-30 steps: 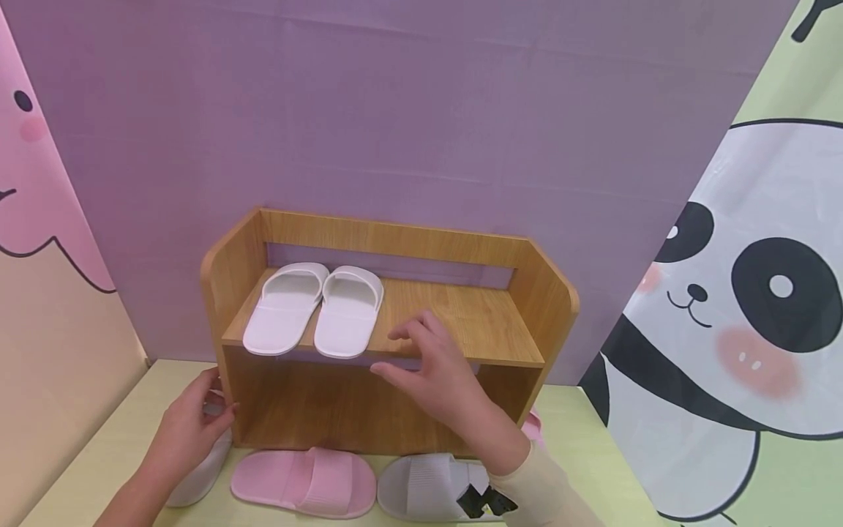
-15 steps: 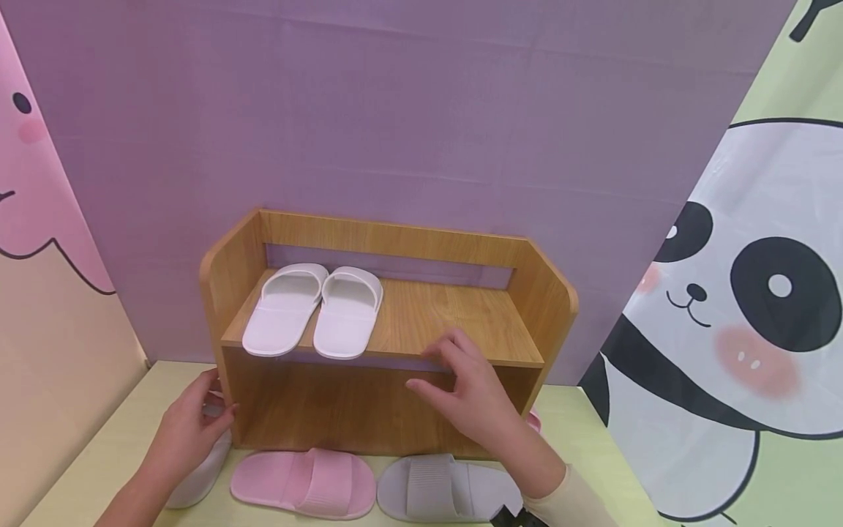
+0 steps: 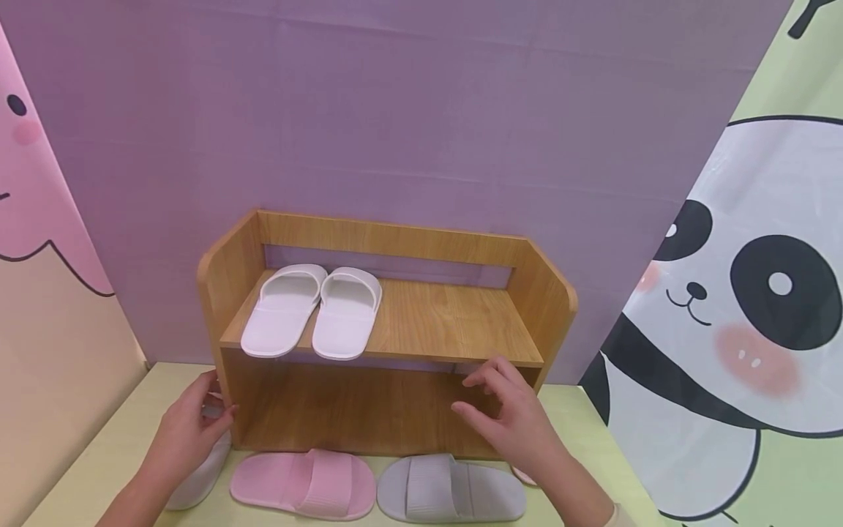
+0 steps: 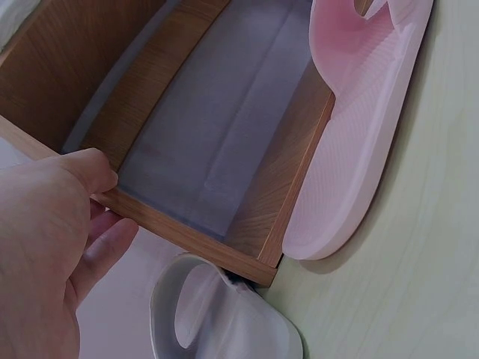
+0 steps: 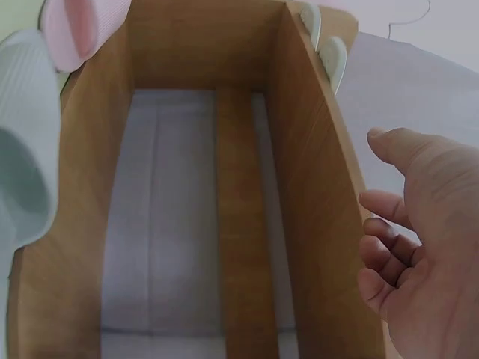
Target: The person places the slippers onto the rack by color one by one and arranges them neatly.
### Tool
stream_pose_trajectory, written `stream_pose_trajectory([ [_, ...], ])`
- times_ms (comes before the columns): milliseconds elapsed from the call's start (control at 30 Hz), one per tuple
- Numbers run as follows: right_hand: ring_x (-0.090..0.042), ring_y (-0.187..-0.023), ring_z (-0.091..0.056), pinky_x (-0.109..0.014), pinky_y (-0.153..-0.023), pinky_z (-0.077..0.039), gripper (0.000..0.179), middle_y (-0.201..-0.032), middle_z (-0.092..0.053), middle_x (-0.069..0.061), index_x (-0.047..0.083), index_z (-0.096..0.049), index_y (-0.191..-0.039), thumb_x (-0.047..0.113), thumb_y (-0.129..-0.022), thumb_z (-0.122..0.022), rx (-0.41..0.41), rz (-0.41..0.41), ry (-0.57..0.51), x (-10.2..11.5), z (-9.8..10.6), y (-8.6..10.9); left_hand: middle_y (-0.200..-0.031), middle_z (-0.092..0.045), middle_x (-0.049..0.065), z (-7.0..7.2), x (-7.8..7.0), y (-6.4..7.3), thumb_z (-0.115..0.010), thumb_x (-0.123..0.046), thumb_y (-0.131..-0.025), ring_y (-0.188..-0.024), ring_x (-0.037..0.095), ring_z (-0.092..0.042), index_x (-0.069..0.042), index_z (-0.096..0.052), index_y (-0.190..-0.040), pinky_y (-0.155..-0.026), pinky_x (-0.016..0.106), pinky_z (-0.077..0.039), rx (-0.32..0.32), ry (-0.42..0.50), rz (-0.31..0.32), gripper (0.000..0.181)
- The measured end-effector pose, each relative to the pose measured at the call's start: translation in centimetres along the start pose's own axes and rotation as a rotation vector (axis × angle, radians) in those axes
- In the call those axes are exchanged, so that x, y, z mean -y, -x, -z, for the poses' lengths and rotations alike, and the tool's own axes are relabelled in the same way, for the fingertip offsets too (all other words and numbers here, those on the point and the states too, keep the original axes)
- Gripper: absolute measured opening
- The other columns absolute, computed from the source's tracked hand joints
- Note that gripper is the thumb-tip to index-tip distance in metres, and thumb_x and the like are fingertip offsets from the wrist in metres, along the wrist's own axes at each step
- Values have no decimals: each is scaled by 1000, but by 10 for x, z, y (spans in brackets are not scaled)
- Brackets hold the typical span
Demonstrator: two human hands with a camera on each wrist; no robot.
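A low wooden shoe rack (image 3: 454, 315) stands ahead of me, with two white slippers (image 3: 345, 315) side by side on the left of its upper shelf. My left hand (image 3: 187, 432) grips the front edge of the left side panel (image 4: 168, 230), thumb over the edge and other fingers on the outer side. My right hand (image 3: 516, 417) holds nothing; its fingers are loosely bent before the right part of the lower compartment. A pink slipper (image 3: 306, 483) and a grey slipper (image 3: 461, 489) lie sideways along the rack's front.
A whitish slipper (image 3: 204, 476) lies left of the rack, partly under my left hand. The edge of a pale pink thing (image 3: 525, 476) shows beside my right wrist. A purple backdrop (image 3: 421, 110) rises behind, and a panda-printed panel (image 3: 777, 380) stands at the right.
My right hand has moved right and down, away from the white slippers, uncovering the grey slipper. My left hand has stayed on the rack's side panel.
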State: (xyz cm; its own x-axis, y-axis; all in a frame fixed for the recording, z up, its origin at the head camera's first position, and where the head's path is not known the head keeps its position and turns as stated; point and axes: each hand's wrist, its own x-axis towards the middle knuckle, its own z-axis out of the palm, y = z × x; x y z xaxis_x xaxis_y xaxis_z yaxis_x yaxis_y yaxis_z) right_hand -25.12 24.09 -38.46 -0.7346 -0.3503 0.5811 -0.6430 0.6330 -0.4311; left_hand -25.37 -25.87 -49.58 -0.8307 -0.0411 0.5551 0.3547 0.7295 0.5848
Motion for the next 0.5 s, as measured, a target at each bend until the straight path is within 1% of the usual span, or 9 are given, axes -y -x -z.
stream_pose_trajectory([
  [100, -7, -99, -62, -29, -86, -59, 32, -110, -59, 17, 24, -74, -111, 12, -89, -95, -26, 4, 16, -9, 2, 10, -117, -71, 14, 0, 0, 0, -87, 6, -89, -95, 32, -75, 1, -56, -144, -71, 27, -64, 2, -2, 3, 64],
  [167, -7, -98, -61, -29, -83, -59, 31, -109, -59, 17, 23, -74, -110, 12, -89, -95, -40, -11, 29, -14, 3, 17, -117, -71, 14, 1, 0, 0, -87, 5, -89, -96, 32, -75, 1, -56, -144, -71, 27, -64, 5, -5, 7, 63],
  [367, -6, -90, -57, -26, -71, -53, 31, -106, -62, 15, 24, -75, -106, 12, -86, -96, -69, -84, 51, -29, 5, 36, -116, -71, 13, 0, 1, 0, -87, 5, -89, -94, 29, -75, 0, -57, -143, -71, 27, -64, -4, 3, 3, 62],
  [500, -7, -88, -57, -25, -72, -52, 29, -104, -64, 12, 24, -75, -104, 14, -86, -97, -78, -131, 62, -41, 6, 46, -115, -72, 12, -2, 3, 0, -88, 5, -89, -94, 26, -75, 0, -57, -142, -70, 27, -64, -13, 12, -5, 61],
])
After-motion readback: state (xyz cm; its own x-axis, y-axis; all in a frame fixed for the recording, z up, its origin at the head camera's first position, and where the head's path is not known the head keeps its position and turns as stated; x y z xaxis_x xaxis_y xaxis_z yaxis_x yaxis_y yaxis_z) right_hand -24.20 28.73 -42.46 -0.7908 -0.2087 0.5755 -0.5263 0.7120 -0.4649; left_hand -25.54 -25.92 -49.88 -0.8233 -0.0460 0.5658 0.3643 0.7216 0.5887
